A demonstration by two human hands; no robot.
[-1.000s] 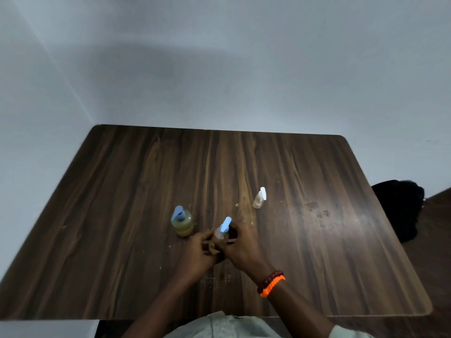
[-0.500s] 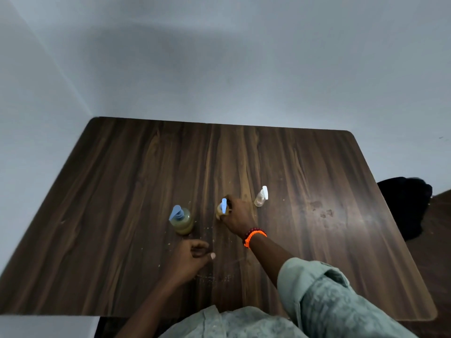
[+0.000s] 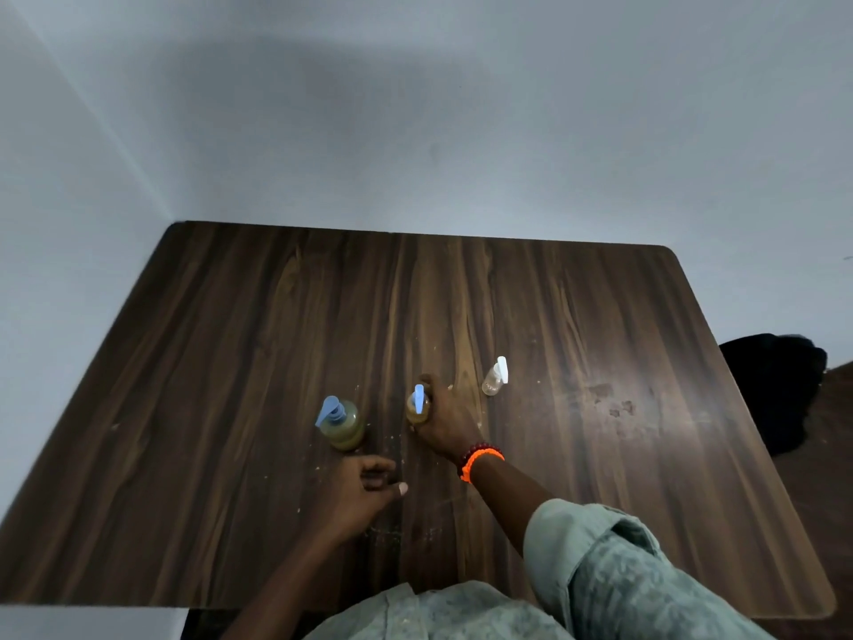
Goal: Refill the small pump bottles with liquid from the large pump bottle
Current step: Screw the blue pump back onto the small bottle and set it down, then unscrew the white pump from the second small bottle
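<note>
The large pump bottle (image 3: 342, 423), yellowish with a blue pump head, stands on the dark wooden table (image 3: 231, 362) left of centre. To its right stands a small bottle with a blue pump (image 3: 418, 405), and my right hand (image 3: 445, 420) grips its body from the right side. A second small bottle (image 3: 495, 377), clear with a white pump, stands apart farther right. My left hand (image 3: 364, 489) rests on the table in front of the large bottle with its fingers loosely curled and nothing in it.
The table stands in a corner against grey walls. A black object (image 3: 780, 390) sits on the floor beyond the table's right edge. Small crumbs and stains mark the tabletop around the bottles.
A second ago both hands held the blue-pump small bottle near me. My right hand has carried it away from me and set it between the other two; my left hand let go.
</note>
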